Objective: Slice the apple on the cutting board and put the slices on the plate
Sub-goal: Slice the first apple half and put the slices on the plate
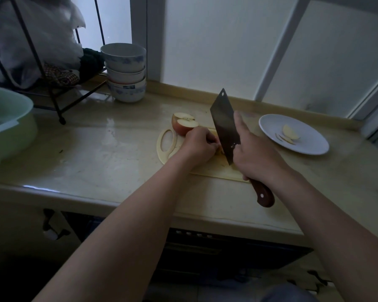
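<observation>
Left hand point(198, 147) pinches apple piece point(220, 150) beside cleaver point(224, 125), gripped by right hand point(256, 159); apple half point(183, 124) just beyond left hand.

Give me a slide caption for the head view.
Right hand grips cleaver over cutting board, left hand steadies apple piece; slices on plate.

Dim, bluish light enters from the frosted window point(227, 44) at top, glaring softly on the wet worktop point(109, 149); edges bow.

The left hand point(198, 147) hides most of the apple piece point(219, 151) beneath it. The right hand point(258, 158) covers part of the cleaver point(224, 125) handle. The green basin point(7, 125) is cropped at left.
</observation>
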`<state>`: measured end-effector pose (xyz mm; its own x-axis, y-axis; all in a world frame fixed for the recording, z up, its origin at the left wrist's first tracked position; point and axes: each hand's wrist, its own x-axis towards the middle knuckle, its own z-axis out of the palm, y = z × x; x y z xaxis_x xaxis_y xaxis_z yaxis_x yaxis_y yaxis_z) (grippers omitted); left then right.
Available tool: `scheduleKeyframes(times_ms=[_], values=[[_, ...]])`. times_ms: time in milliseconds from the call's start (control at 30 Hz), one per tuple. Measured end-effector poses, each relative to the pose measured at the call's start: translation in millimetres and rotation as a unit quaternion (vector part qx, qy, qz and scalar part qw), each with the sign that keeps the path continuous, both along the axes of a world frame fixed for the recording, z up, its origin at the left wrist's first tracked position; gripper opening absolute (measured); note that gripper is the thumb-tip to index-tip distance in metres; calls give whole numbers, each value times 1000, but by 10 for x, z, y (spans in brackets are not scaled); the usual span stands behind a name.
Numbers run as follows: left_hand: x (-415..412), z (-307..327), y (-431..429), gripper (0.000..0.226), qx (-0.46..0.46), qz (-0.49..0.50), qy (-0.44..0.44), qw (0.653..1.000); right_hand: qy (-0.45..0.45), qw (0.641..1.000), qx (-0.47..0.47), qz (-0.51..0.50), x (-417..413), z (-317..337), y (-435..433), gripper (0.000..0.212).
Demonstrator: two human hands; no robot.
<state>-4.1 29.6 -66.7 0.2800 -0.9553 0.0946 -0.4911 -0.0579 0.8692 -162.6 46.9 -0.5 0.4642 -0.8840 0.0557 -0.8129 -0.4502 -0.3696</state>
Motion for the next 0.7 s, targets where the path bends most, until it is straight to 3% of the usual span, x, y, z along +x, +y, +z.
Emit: scheduleKeyframes(times_ms=[700], values=[[15, 1, -1, 9, -6, -9, 1, 1000, 13, 997, 74, -18, -205, 10, 253, 88]])
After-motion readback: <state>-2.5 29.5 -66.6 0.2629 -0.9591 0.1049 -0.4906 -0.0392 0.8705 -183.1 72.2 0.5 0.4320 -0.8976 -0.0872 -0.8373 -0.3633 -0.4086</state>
